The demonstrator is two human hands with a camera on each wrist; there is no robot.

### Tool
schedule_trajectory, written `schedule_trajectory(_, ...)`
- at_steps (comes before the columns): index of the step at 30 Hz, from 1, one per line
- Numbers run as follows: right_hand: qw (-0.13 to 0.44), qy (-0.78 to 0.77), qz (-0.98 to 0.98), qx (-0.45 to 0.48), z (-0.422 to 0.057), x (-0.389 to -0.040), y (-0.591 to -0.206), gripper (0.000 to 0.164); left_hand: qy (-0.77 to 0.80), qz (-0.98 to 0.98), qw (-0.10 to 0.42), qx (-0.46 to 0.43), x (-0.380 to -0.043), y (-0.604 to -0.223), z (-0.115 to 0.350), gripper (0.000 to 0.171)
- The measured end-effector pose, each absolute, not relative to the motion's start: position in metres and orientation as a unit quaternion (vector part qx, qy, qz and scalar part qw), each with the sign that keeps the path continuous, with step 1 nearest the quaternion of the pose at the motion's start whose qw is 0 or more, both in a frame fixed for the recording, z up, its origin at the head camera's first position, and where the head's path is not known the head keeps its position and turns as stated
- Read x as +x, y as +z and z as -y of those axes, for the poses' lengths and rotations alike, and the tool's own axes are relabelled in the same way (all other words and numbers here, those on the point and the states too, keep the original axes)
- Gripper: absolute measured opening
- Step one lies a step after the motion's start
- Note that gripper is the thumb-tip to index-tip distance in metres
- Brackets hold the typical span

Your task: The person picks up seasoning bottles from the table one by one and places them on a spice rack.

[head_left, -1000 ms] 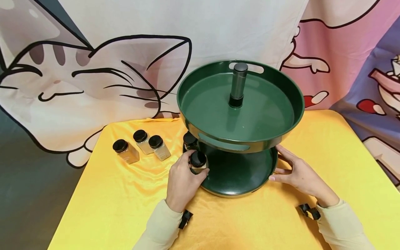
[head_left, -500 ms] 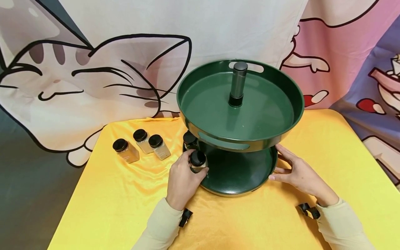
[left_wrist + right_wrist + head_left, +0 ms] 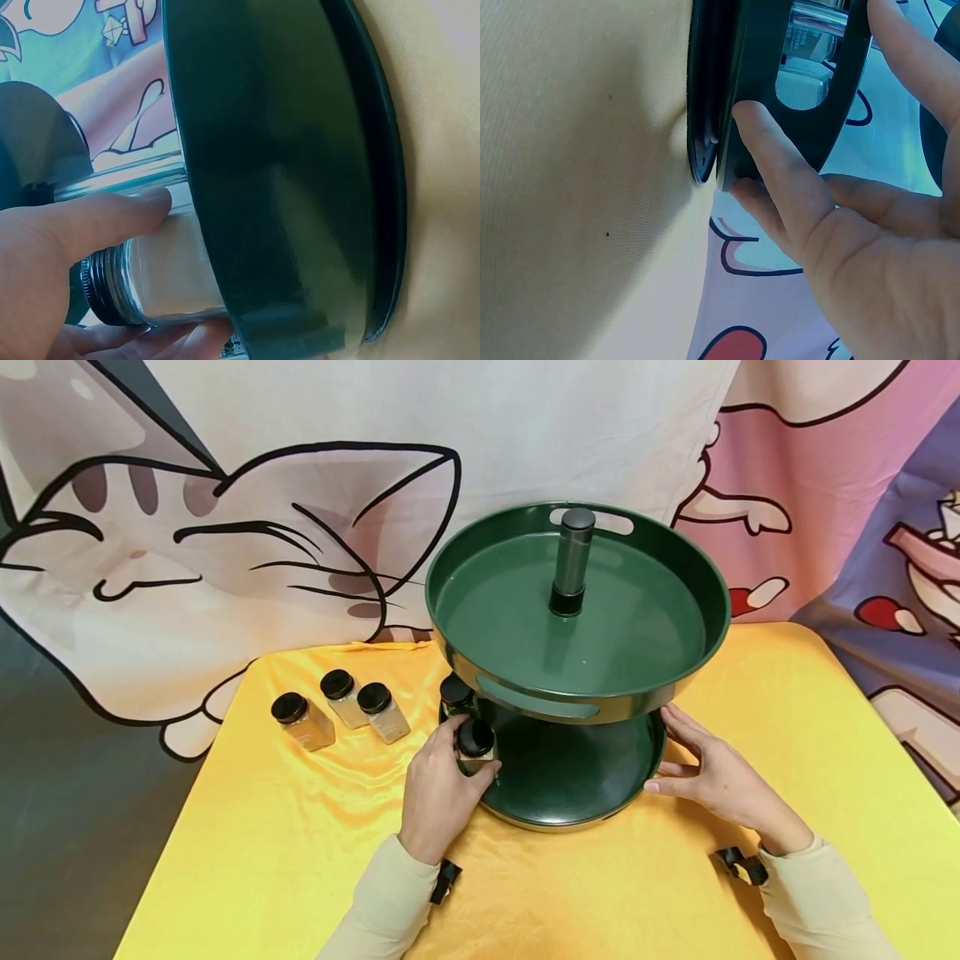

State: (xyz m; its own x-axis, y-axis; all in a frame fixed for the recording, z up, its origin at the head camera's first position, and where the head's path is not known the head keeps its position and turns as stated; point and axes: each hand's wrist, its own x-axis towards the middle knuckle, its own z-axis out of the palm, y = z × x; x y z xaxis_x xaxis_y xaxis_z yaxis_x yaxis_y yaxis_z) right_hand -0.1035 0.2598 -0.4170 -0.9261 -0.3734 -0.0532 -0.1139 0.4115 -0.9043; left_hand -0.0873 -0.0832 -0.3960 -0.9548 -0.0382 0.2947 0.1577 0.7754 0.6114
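Note:
On the left of the green two-tier round tray's lower tier [image 3: 570, 785], my left hand [image 3: 438, 793] grips a clear jar [image 3: 476, 747] with a black screw lid. In the left wrist view, pale contents show in the jar [image 3: 169, 262], which stands behind the tier's wall, thumb on one side and fingers on the other. Another black-lidded jar [image 3: 456, 695] stands just behind it, partly hidden by the upper tier [image 3: 622, 643]. My right hand [image 3: 723, 781] rests extended fingers and thumb against the lower tier's right outer wall, beside a handle slot seen in the right wrist view.
Several things share the yellow cloth-covered table [image 3: 247, 860]: at the left stand three black-lidded jars, an orange-brown one [image 3: 306, 727] and two paler ones [image 3: 343, 700] [image 3: 386, 718]. The upper tier overhangs the lower, with a central post [image 3: 573, 560]. A printed curtain [image 3: 300, 410] hangs behind.

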Motion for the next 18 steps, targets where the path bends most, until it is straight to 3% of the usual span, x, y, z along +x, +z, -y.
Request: schedule_trajectory(18,0.117,-0.528,-0.826,-0.157,-0.263,-0.102,-0.415,0.094,-0.317,0.930,0.171,-0.065,-0.074,-0.382,0.108,0.074)
